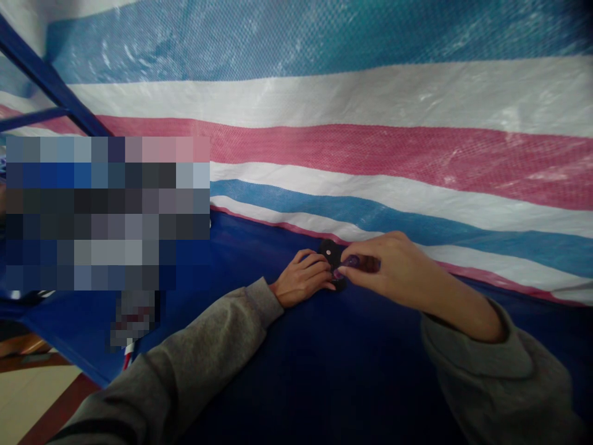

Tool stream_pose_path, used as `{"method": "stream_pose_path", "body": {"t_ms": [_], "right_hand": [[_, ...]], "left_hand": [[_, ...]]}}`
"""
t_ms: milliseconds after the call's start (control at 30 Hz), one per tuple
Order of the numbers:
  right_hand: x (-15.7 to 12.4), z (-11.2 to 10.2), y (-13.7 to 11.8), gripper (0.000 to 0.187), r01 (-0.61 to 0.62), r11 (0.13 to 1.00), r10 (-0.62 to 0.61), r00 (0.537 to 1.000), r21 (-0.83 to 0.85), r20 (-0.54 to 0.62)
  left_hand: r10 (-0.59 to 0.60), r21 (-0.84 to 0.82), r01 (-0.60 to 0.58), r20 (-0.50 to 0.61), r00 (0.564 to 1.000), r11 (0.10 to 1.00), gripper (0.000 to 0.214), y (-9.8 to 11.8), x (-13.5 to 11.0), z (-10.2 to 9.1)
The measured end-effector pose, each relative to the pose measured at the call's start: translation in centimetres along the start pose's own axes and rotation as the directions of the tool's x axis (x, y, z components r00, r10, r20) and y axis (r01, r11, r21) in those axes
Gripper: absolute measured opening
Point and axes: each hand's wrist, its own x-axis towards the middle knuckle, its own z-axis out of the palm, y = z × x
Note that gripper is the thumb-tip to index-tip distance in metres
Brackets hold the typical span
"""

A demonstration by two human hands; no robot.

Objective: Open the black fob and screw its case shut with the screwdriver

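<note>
My left hand [303, 278] rests on a dark blue surface [324, 364], fingers curled and pressed against a small black piece [331, 252] with a white dot on it. My right hand [393, 262] comes in from the right, fingers pinched together at the same black piece; something small and purple shows at the fingertips. Both arms wear grey sleeves. What lies under the fingers is hidden.
A striped woven tarp [370, 142] in blue, white and red hangs as a wall right behind the hands. A blue metal frame bar [50, 80] runs diagonally at the upper left. A pixelated area covers the left middle. Wooden floor [32, 389] shows at the lower left.
</note>
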Motion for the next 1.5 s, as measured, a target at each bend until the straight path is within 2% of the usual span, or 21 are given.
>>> {"method": "stream_pose_path", "body": {"t_ms": [333, 633, 767, 1000, 1267, 1400, 1500], "right_hand": [[-0.3, -0.6, 0.5, 0.009, -0.010, 1.000, 0.010, 0.998, 0.002, -0.066], [-0.5, -0.8, 0.7, 0.010, 0.006, 1.000, -0.007, 0.994, -0.012, -0.111], [-0.5, -0.8, 0.6, 0.011, 0.020, 1.000, -0.020, 0.993, -0.004, -0.115], [-0.4, -0.8, 0.5, 0.013, 0.037, 0.999, -0.035, 0.991, 0.015, -0.129], [-0.7, -1.0, 0.7, 0.014, 0.030, 0.998, -0.023, 0.993, 0.060, -0.115], [-0.7, -0.9, 0.6, 0.016, 0.033, 0.997, -0.027, 0.996, 0.070, -0.088], [-0.7, -0.9, 0.6, 0.016, 0.050, 0.998, -0.044, 0.993, 0.048, -0.110]], "left_hand": [[-0.103, -0.032, 0.104, 0.025, 0.994, 0.994, 0.032, 0.0, -0.1, -0.1], [-0.142, -0.052, 0.145, 0.051, 0.989, 0.988, 0.018, -0.1, -0.2, 0.1], [-0.167, -0.080, 0.168, 0.009, 0.986, 0.983, 0.016, -0.2, -0.2, 0.0], [-0.290, -0.185, 0.283, -0.014, 0.957, 0.941, 0.019, -0.3, -0.5, -0.1], [-0.353, -0.271, 0.315, -0.103, 0.930, 0.909, 0.021, -0.5, -0.5, -0.1], [-0.370, -0.313, 0.317, -0.124, 0.921, 0.895, 0.021, -0.7, -0.5, 0.0], [-0.372, -0.326, 0.317, -0.118, 0.921, 0.891, 0.019, -0.6, -0.5, -0.1]]}}
